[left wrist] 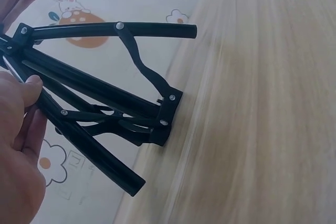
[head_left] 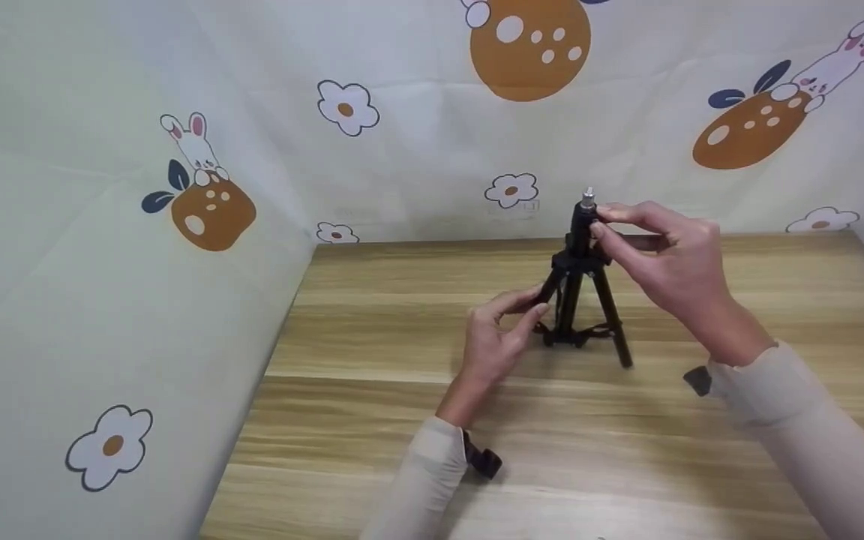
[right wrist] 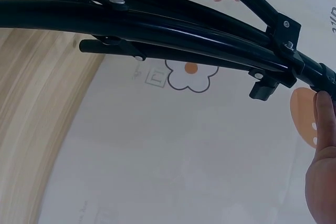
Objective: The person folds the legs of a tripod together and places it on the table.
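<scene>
A small black tripod [head_left: 571, 300] stands upright with its legs partly spread, a silver stud [head_left: 588, 198] on its top. My left hand [head_left: 493, 337] pinches one leg between thumb and fingers. In the left wrist view, the left thumb lies on that leg [left wrist: 102, 158] below the hub, and riveted braces [left wrist: 139, 61] link the legs to a lower bracket [left wrist: 169, 114]. Higher up, my right hand [head_left: 676, 259] grips the tripod's neck [head_left: 583, 221] just under the stud. In the right wrist view a small knob [right wrist: 262, 88] sticks out near the hub.
Under the tripod is a wood-grain tabletop [head_left: 372, 337]. A pale cloth wall [head_left: 417, 142] printed with rabbits and flowers rises behind it, and another such wall [head_left: 49, 247] runs along the left. Dark straps [head_left: 483, 459] hang at both sleeve cuffs.
</scene>
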Action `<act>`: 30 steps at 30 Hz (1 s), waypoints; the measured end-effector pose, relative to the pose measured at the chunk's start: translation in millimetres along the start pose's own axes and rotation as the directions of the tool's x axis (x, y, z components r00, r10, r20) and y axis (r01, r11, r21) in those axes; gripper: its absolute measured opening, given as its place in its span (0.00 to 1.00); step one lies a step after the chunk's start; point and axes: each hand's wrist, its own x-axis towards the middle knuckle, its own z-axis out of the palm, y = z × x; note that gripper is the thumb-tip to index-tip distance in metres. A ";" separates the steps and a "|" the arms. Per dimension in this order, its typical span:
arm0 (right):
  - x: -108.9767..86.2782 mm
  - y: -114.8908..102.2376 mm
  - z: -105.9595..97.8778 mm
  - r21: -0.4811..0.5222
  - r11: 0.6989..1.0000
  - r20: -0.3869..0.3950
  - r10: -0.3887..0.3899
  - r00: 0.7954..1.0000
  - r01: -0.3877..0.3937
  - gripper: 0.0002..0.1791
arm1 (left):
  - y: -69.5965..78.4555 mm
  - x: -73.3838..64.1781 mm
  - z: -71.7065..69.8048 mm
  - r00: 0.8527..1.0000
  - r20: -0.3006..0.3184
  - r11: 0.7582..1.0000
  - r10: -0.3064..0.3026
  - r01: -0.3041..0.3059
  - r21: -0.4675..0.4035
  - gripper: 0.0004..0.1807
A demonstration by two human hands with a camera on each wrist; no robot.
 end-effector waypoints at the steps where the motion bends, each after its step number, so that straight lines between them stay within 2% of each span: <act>1: 0.0 -0.1 -0.2 -0.003 1.000 -0.002 0.002 1.000 -0.002 0.11 | -0.1 0.0 0.5 1.000 -0.002 1.000 0.006 -0.006 0.004 0.14; 8: 0.2 -1.6 0.4 -0.005 1.000 -0.015 0.018 1.000 -0.018 0.11 | 0.3 -0.2 3.2 0.999 -0.022 0.999 0.024 -0.023 0.032 0.15; 17: 0.1 -0.1 1.2 0.041 0.999 -0.010 0.007 1.000 -0.006 0.11 | 0.3 -0.8 4.3 0.997 -0.045 0.996 0.058 -0.055 0.066 0.15; 30: -0.7 -1.3 1.2 0.027 0.999 -0.022 0.032 0.999 -0.031 0.10 | 3.1 0.4 6.4 0.998 -0.036 0.998 0.046 -0.044 0.045 0.15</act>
